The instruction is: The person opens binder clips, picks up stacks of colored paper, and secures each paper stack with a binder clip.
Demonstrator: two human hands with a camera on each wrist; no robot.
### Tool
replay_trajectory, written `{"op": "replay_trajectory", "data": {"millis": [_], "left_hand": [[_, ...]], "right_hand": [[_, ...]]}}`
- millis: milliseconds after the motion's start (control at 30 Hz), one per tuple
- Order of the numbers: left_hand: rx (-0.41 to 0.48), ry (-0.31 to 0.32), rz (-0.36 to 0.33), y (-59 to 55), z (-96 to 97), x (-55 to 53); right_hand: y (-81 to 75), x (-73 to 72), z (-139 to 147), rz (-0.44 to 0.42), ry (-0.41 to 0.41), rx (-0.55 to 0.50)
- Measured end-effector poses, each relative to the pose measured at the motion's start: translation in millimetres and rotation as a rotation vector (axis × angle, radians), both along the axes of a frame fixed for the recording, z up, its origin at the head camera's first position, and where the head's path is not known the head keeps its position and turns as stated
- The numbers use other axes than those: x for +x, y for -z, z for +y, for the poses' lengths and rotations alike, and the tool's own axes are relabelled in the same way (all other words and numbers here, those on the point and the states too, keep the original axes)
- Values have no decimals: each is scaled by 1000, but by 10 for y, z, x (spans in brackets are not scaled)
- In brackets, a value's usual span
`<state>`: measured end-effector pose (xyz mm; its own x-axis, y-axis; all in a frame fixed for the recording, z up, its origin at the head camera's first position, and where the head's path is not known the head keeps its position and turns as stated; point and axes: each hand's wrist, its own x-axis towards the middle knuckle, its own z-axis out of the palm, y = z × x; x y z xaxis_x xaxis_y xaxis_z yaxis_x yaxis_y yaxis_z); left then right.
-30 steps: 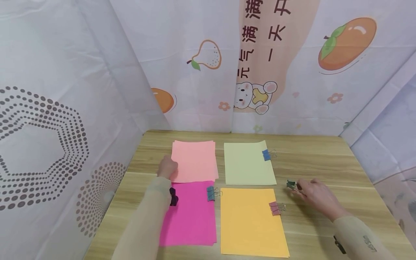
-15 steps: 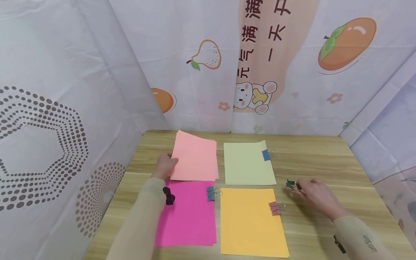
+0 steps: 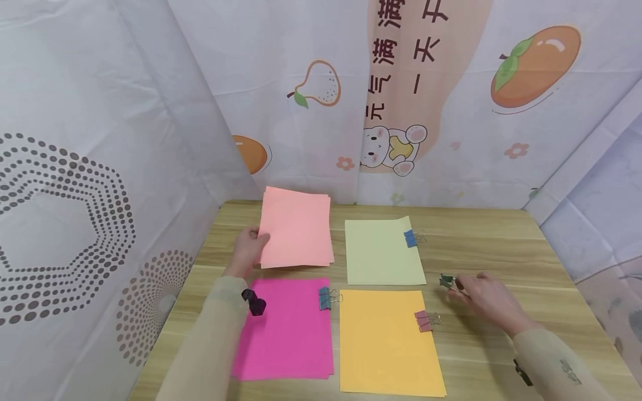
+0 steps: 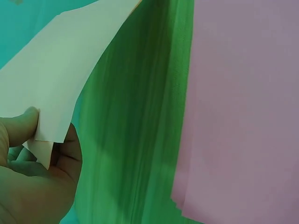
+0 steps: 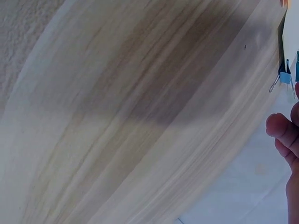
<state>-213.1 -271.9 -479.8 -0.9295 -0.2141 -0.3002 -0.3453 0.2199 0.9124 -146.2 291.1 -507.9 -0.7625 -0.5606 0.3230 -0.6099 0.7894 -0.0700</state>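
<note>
My left hand (image 3: 247, 249) pinches the left edge of a stack of salmon-pink paper (image 3: 296, 231), which is lifted and tilted above the table's far left. In the left wrist view, the thumb lies over the sheets (image 4: 60, 79) and the fingers curl beneath; their corners are slightly fanned. My right hand (image 3: 489, 301) holds a dark green binder clip (image 3: 446, 281) by its wire handles, to the right of the paper stacks. In the right wrist view only part of that hand (image 5: 287, 135) shows at the right edge.
Magenta paper (image 3: 288, 334) with a teal clip (image 3: 325, 298) lies nearest the left arm. Pale yellow paper (image 3: 383, 253) bears a blue clip (image 3: 411, 239), and orange-yellow paper (image 3: 386, 342) a pink clip (image 3: 423, 321). A printed curtain (image 3: 301, 150) hangs behind the wooden table (image 3: 491, 239).
The left hand has taken hold of the salmon-pink stack and raised it, moving it slightly back and left off the magenta paper's edge. The right hand with the green binder clip has barely moved.
</note>
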Motion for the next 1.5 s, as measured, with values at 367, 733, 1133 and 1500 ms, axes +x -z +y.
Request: {"op": "replay_trajectory", "data": {"millis": [367, 733, 1133, 1500], "left_hand": [[64, -25, 43, -101, 37, 14], [96, 23, 90, -93, 269, 64], [181, 89, 142, 48, 577, 143], [226, 177, 160, 146, 765, 227]], "right_hand": [[-21, -22, -22, 6, -5, 15], [-103, -28, -106, -76, 33, 33], [-188, -59, -248, -107, 26, 48], [-254, -88, -338, -121, 0, 27]]}}
